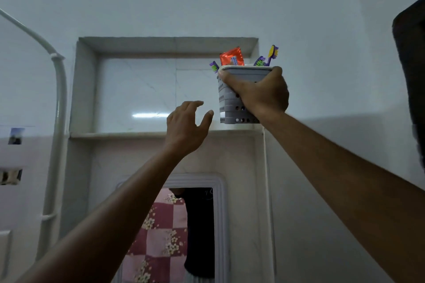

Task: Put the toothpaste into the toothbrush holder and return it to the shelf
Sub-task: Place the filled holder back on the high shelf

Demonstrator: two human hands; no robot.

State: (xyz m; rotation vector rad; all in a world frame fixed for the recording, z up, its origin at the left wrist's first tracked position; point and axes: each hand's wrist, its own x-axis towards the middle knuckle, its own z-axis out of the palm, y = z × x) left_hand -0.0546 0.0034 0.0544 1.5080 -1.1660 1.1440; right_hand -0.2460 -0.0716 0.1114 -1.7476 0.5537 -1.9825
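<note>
My right hand (pixel 259 92) grips the grey perforated toothbrush holder (pixel 226 108) around its upper half. The holder is at the right end of the recessed wall shelf (pixel 142 134), its base level with the ledge; whether it rests on it I cannot tell. An orange-red toothpaste tube (pixel 231 57) sticks up out of the holder. Purple and green toothbrushes (pixel 266 56) stand in it too. My left hand (pixel 186 126) is raised just left of the holder, fingers spread, holding nothing and not touching it.
The shelf is a marble-lined niche in a white wall. A white pipe (pixel 60 103) runs down on the left. Below the niche hangs a white-framed mirror (pixel 220 225) with a pink checked reflection. A dark object (pixel 411 76) intrudes at the right edge.
</note>
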